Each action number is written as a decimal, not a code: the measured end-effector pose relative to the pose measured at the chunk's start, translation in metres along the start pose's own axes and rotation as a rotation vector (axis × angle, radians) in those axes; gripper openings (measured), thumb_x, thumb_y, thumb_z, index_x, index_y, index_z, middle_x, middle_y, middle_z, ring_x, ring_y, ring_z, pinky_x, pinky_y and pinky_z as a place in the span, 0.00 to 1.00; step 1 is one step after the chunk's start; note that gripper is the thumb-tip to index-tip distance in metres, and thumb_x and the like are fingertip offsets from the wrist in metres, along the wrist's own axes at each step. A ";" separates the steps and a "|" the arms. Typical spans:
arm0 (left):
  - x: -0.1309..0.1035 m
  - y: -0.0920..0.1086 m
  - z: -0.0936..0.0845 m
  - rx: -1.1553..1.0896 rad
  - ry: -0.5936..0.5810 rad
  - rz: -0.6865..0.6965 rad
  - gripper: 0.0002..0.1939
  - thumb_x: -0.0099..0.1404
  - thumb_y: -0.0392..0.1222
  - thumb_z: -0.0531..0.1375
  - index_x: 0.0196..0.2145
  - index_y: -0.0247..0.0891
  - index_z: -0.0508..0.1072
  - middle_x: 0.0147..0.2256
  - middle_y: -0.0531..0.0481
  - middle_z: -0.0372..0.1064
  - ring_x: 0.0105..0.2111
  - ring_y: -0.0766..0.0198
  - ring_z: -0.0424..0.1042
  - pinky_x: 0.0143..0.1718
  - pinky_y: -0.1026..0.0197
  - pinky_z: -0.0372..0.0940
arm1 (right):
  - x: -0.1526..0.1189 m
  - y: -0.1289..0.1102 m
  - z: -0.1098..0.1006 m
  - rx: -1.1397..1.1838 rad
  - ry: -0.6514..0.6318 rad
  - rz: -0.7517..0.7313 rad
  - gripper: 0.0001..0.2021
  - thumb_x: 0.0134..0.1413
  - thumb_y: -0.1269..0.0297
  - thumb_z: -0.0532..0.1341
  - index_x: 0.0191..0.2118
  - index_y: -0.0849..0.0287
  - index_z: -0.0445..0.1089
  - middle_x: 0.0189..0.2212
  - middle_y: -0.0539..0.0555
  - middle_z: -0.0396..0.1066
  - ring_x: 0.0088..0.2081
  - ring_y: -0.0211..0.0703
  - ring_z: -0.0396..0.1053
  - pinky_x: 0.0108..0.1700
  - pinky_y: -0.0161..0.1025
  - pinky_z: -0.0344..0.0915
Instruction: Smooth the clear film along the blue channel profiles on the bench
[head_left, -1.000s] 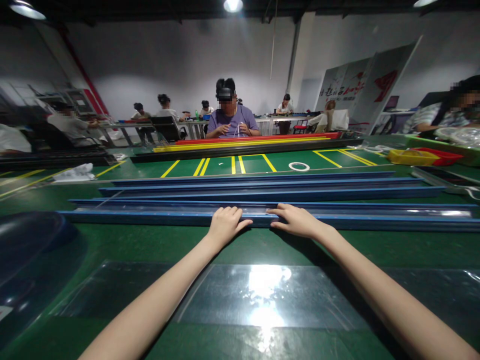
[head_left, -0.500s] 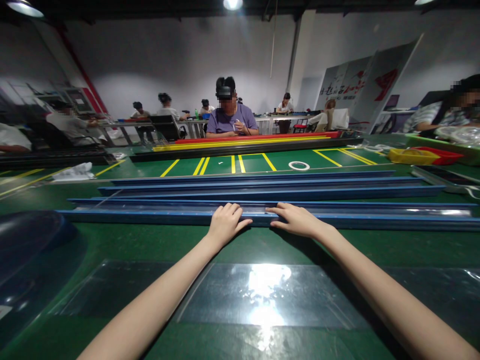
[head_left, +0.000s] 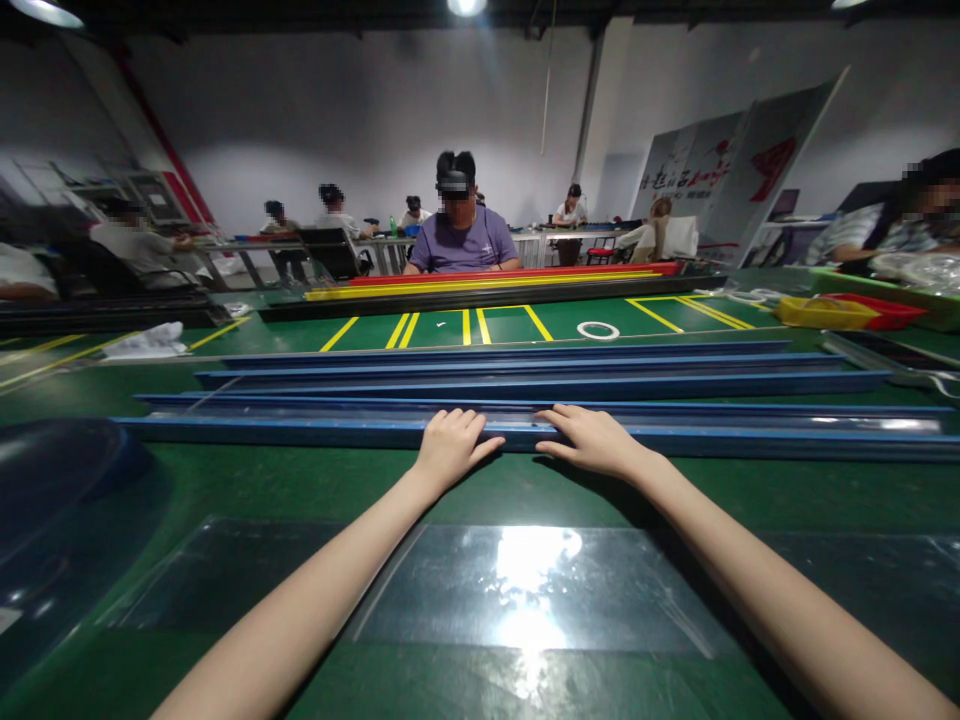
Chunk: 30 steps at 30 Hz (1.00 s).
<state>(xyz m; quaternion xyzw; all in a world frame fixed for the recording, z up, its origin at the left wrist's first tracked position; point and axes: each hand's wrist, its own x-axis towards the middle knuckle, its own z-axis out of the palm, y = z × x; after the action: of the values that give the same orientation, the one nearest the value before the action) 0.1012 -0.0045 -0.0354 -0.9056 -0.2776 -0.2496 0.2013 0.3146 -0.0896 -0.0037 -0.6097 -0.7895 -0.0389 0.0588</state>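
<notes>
A long blue plastic channel (head_left: 300,434) lies crosswise in front of me, with a shiny clear strip (head_left: 780,423) along its inside. My left hand (head_left: 451,446) is closed over its near wall, fingers inside the channel and thumb outside, pointing right. A short gap to the right, my right hand (head_left: 592,438) straddles the same wall, its fingers reaching in and its thumb along the front face. The fingertips are partly hidden inside the channel. Just behind it lies another blue channel (head_left: 600,386).
Clear plastic sheets (head_left: 442,600) lie flat on the green table nearer me. A dark blue curved object (head_left: 67,480) stands at left. Beyond are a white ring (head_left: 598,330), yellow bars (head_left: 480,287) and a yellow tray (head_left: 821,312). A person (head_left: 465,238) sits opposite.
My right hand has shifted very slightly left along the channel wall. My left hand and the channel stay put. The person opposite has lowered their hands behind the bars.
</notes>
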 end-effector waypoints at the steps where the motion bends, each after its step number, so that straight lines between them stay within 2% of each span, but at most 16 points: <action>1: 0.000 0.000 0.000 0.000 0.003 0.001 0.21 0.62 0.56 0.46 0.28 0.37 0.67 0.26 0.48 0.68 0.28 0.62 0.64 0.29 0.60 0.50 | 0.000 -0.001 0.000 -0.015 0.002 0.012 0.25 0.54 0.48 0.46 0.52 0.58 0.59 0.44 0.60 0.66 0.44 0.48 0.64 0.41 0.41 0.60; 6: 0.000 0.000 0.001 -0.002 0.013 0.000 0.22 0.63 0.56 0.45 0.28 0.36 0.67 0.26 0.49 0.67 0.28 0.62 0.64 0.29 0.60 0.50 | 0.000 -0.006 0.003 -0.110 0.022 0.067 0.25 0.56 0.47 0.42 0.49 0.58 0.61 0.44 0.60 0.66 0.43 0.48 0.65 0.37 0.38 0.59; 12: 0.000 0.001 0.001 -0.010 0.020 -0.001 0.21 0.63 0.55 0.46 0.28 0.36 0.67 0.26 0.49 0.67 0.28 0.62 0.64 0.29 0.60 0.50 | -0.002 -0.012 0.007 -0.203 0.062 0.113 0.24 0.55 0.47 0.41 0.42 0.60 0.64 0.38 0.60 0.69 0.38 0.47 0.67 0.32 0.36 0.57; 23: 0.000 0.001 0.000 -0.011 0.019 -0.001 0.21 0.62 0.55 0.46 0.28 0.36 0.67 0.26 0.49 0.68 0.29 0.62 0.65 0.29 0.60 0.50 | -0.002 -0.009 0.011 -0.260 0.126 0.090 0.21 0.55 0.49 0.43 0.36 0.60 0.65 0.33 0.57 0.70 0.34 0.45 0.68 0.29 0.35 0.53; 30: 0.000 0.001 0.001 -0.008 0.026 0.003 0.21 0.62 0.55 0.46 0.27 0.36 0.67 0.26 0.49 0.67 0.28 0.62 0.65 0.29 0.60 0.50 | -0.002 -0.010 0.010 -0.237 0.111 0.102 0.21 0.55 0.49 0.43 0.35 0.59 0.64 0.33 0.57 0.70 0.35 0.45 0.67 0.30 0.35 0.54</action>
<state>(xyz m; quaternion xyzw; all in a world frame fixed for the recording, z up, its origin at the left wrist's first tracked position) 0.1019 -0.0047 -0.0362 -0.9034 -0.2727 -0.2623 0.2018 0.3045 -0.0924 -0.0136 -0.6487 -0.7428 -0.1627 0.0317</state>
